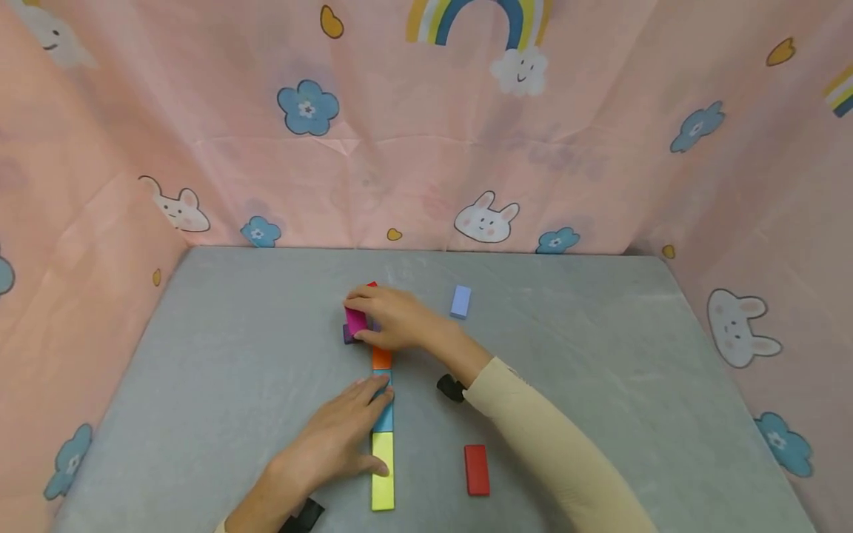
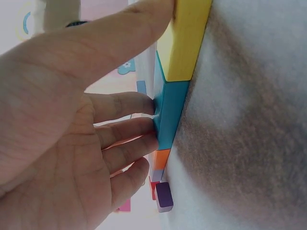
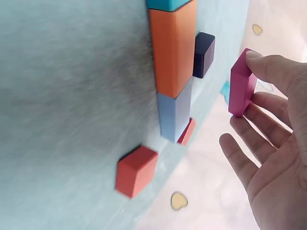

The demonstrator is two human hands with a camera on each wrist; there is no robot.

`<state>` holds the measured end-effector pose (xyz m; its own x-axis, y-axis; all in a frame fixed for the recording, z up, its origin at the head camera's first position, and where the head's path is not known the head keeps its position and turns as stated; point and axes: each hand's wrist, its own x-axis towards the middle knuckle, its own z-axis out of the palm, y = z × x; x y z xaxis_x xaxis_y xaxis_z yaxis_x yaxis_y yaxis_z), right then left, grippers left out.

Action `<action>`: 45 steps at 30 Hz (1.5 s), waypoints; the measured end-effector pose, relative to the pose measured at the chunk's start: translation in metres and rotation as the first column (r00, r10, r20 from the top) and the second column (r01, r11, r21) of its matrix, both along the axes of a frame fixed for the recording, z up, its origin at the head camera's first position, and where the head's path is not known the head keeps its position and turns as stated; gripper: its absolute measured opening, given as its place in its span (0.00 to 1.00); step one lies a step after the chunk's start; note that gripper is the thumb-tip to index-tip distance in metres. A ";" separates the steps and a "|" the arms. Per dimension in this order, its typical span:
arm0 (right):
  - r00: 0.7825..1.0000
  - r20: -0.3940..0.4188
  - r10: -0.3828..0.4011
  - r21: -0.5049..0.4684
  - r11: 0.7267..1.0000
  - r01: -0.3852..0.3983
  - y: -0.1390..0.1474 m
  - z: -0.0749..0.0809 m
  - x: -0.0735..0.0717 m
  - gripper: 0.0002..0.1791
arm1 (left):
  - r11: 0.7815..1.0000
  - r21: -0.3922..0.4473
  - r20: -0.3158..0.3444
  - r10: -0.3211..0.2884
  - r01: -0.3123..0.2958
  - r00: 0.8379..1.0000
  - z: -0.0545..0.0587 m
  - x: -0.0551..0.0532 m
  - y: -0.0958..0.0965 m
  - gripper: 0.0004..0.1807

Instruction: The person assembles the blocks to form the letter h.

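Mid-frame, the right hand pinches a magenta block endwise (perhaps keeping its sides clear); lower, the left hand, fingers apart, likely steadies a blue block.

The person's right arm comes in from the near right and slants far and left, its pale sleeve ending short of the bare wrist. The right hand is the farther of the two, back upward, in a pinch between the thumb and the fingertips; the little finger stands free. The left forearm rises from the near left toward the far right. The left hand lies nearer, fingers nearly straight, thumb stretched well apart from them.
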<state>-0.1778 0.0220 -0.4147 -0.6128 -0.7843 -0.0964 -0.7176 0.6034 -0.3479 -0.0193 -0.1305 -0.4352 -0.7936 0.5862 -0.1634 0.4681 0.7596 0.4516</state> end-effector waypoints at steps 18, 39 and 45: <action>0.995 -0.036 -0.091 -0.070 0.994 0.089 0.064 -0.004 0.061 0.32 | 1.000 0.007 0.052 0.026 -0.026 0.998 0.000 0.000 0.000 0.57; 0.968 -0.037 -0.249 -0.080 0.966 0.245 0.125 -0.021 0.119 0.32 | 1.000 0.007 0.052 0.027 -0.027 0.998 0.000 0.001 0.001 0.56; 0.960 -0.029 -0.278 -0.060 0.959 0.276 0.138 -0.028 0.130 0.32 | 1.000 0.006 0.049 0.021 -0.022 0.999 -0.001 0.001 0.001 0.56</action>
<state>-0.0474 0.1602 -0.4426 -0.8090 -0.5870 -0.0309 -0.5382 0.7609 -0.3625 -0.0181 -0.1293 -0.4364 -0.7972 0.5701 -0.1987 0.4289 0.7664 0.4783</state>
